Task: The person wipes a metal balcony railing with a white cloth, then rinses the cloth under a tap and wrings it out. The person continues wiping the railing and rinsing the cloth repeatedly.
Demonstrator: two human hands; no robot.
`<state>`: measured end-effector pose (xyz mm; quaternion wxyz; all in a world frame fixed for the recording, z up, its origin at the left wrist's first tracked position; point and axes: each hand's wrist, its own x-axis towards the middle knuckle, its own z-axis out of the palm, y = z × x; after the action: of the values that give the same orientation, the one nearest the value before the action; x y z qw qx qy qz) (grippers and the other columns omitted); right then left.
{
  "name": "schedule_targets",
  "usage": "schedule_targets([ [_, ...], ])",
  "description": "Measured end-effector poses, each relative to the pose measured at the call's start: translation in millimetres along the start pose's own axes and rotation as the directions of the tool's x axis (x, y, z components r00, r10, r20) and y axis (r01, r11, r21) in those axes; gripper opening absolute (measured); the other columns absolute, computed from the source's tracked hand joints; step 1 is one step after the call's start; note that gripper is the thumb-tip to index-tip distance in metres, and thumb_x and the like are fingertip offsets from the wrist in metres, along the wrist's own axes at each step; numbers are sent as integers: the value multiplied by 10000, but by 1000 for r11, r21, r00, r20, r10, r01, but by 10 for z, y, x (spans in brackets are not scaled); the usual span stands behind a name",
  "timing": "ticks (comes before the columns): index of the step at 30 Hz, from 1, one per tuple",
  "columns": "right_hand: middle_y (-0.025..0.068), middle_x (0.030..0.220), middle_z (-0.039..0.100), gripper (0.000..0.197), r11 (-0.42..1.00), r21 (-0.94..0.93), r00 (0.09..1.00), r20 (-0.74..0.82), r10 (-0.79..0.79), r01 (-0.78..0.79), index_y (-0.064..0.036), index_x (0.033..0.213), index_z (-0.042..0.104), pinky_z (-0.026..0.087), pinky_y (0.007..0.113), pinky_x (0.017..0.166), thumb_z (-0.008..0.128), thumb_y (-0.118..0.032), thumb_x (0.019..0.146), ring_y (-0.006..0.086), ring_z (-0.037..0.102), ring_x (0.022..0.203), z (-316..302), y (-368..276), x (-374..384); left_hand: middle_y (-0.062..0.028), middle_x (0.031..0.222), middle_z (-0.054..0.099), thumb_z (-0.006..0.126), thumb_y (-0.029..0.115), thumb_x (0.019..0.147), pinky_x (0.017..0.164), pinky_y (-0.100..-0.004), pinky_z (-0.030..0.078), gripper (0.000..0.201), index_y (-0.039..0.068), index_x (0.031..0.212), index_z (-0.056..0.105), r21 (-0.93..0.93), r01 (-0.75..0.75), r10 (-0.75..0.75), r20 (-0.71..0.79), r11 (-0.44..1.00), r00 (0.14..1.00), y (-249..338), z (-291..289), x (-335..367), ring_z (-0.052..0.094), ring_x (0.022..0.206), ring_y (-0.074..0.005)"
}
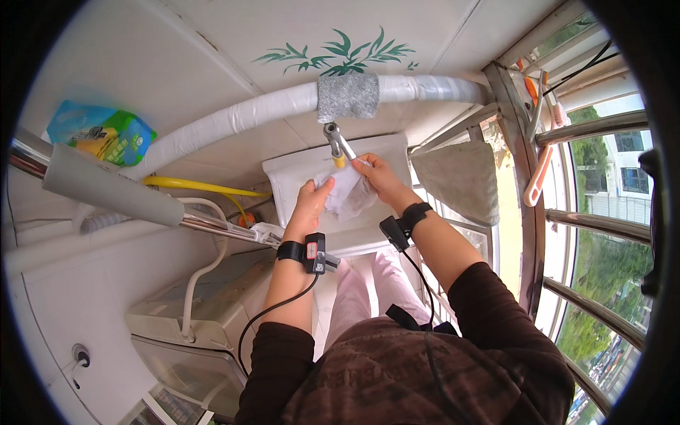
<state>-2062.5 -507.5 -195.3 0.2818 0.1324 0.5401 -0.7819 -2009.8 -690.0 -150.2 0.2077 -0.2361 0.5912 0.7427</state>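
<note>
My left hand is closed on the left side of a crumpled, thin white cloth, thumb pointing up. The cloth's other side is pinched by my right hand, whose far fingers lie under it, partly hidden. Just beyond both hands stands a silver faucet with a yellow-tipped spout above the cloth. The end of the faucet's lever meets my right thumb; whether they touch I cannot tell. Below is a white sink. Whether water runs is too unclear to see.
A grey rag drapes over the wrapped pipe behind the faucet. Another grey cloth hangs right of the sink. Left are a blue-green pouch, a yellow hose, a grey-sleeved metal pole and a boxy appliance. Window bars stand right.
</note>
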Motion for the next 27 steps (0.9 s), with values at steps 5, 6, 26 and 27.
schedule_targets([
  [5, -10, 814, 597, 308, 995, -57, 996, -46, 79, -82, -61, 939, 588, 444, 270, 602, 563, -368, 914, 88, 529, 676, 375, 143, -197, -49, 784, 588, 512, 337, 939, 618, -286, 443, 382, -32, 1019, 564, 187, 89, 4, -444, 978, 896, -240, 170, 456, 537, 688, -131],
  [6, 62, 789, 634, 307, 963, -270, 1000, -24, -9, 2, -58, 930, 588, 465, 323, 622, 543, -362, 917, 200, 598, 684, 436, 202, -254, -70, 812, 591, 492, 354, 944, 616, -290, 444, 405, -37, 1026, 556, -74, -44, 12, -391, 996, 920, -297, 232, 492, 542, 693, -149],
  [26, -26, 704, 570, 230, 951, -308, 993, -104, -50, 16, -66, 949, 613, 438, 268, 554, 596, -288, 893, 79, 531, 637, 62, -10, 120, -82, 1098, 604, 582, 346, 904, 849, -341, 482, 447, 35, 1214, 499, -303, 128, -103, 97, 944, 990, -98, 401, 88, 593, 990, -196],
  [27, -27, 718, 575, 228, 983, -181, 990, -136, -35, 10, -67, 945, 614, 438, 269, 555, 591, -289, 898, 81, 529, 634, 8, -8, 119, -80, 1090, 610, 590, 321, 903, 848, -339, 485, 427, 32, 1205, 506, -269, 148, -127, 96, 952, 987, -72, 312, 95, 602, 975, -196],
])
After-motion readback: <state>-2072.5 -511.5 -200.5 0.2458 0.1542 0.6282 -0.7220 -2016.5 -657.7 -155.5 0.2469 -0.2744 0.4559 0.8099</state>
